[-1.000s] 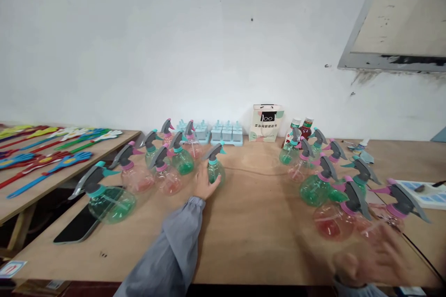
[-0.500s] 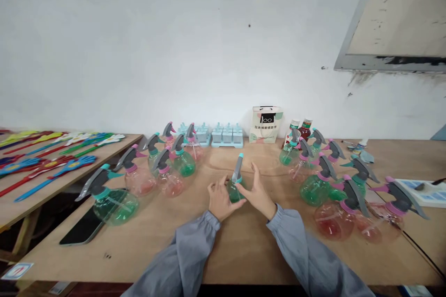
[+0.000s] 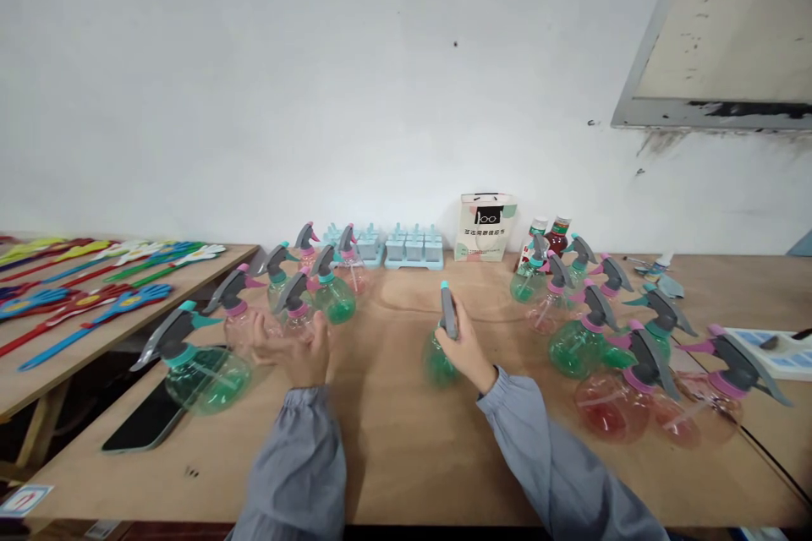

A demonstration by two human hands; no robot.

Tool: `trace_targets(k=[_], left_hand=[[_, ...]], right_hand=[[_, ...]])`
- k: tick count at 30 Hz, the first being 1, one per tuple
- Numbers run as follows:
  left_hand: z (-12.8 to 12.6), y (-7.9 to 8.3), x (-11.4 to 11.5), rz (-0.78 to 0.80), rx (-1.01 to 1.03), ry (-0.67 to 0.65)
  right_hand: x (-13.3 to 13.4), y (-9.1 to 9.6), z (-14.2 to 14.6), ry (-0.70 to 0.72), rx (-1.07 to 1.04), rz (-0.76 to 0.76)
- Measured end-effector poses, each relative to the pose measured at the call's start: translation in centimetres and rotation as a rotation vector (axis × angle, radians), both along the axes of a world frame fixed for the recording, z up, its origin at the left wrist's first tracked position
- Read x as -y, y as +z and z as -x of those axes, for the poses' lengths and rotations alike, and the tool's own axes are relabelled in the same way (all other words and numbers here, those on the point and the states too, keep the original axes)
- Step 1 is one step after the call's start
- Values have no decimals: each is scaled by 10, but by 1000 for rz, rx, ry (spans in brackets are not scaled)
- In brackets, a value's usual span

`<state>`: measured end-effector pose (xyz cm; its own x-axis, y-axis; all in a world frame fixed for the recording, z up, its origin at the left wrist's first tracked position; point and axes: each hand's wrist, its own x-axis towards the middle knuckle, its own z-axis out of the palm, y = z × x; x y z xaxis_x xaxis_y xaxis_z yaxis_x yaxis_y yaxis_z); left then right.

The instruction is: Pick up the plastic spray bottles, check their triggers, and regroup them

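Observation:
My right hand grips a green spray bottle by the neck under its grey trigger head, at the middle of the wooden table. My left hand is out to the left with its fingers spread, holding nothing, close to a pink spray bottle in the left group of bottles. A larger green spray bottle stands further left. Grey sleeves cover both forearms.
Several more spray bottles cluster at the right. A black phone lies by the left edge. Blue ice-pop moulds, a paper bag and a red-liquid bottle stand by the wall. Coloured hand-shaped clappers cover a side table.
My left hand brought the green bottle from the left group to the middle, my right hand took it, and my left hand let go and moved back toward the left group.

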<state>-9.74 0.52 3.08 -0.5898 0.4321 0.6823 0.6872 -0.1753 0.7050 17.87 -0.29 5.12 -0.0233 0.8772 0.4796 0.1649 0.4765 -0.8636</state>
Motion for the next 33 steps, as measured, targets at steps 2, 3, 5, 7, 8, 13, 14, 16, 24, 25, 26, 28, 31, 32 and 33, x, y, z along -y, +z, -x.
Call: trace_targets(k=[2,3,5,7,8,13,14,16,24,25,26,28,31,32,33], left_hand=[[-2,4,0,27,26,153],[-4,5,0,49,27,184],[-6,5,-1,83,31,160],[-6,4,-3,84,48,132],[-5,3,-4,89,55,132],[0,-1,-7,189,112,144],[0,-2,-8,199,116,125],[-2,-4,-10,228,91,82],[-32,-29,-18,122,-25,-423],[-36,-32,-19,126,-38,-507],[-41,-35,-19,136,-56,-572],[-48,-39,-19,164,-92,-645],[-53,-40,-17,195,-121,-665],[-53,-40,-17,198,-125,-662],[-53,-40,-17,199,-128,-658]], right_hand=[[0,4,1,-18,-14,16],[-1,5,2,-25,-13,20],[-4,9,1,-30,-1,19],[-11,11,-1,-4,27,14],[-15,12,-3,18,41,17],[-31,18,-16,164,-45,142],[-32,21,-18,202,-100,182],[-31,27,-20,296,-207,262],[-26,49,-12,586,-385,317],[-27,49,-10,582,-390,316],[-29,49,-8,570,-390,315],[-32,48,-6,511,-388,309],[-36,44,-6,385,-377,318],[-37,43,-7,367,-369,330],[-37,43,-8,374,-361,339]])
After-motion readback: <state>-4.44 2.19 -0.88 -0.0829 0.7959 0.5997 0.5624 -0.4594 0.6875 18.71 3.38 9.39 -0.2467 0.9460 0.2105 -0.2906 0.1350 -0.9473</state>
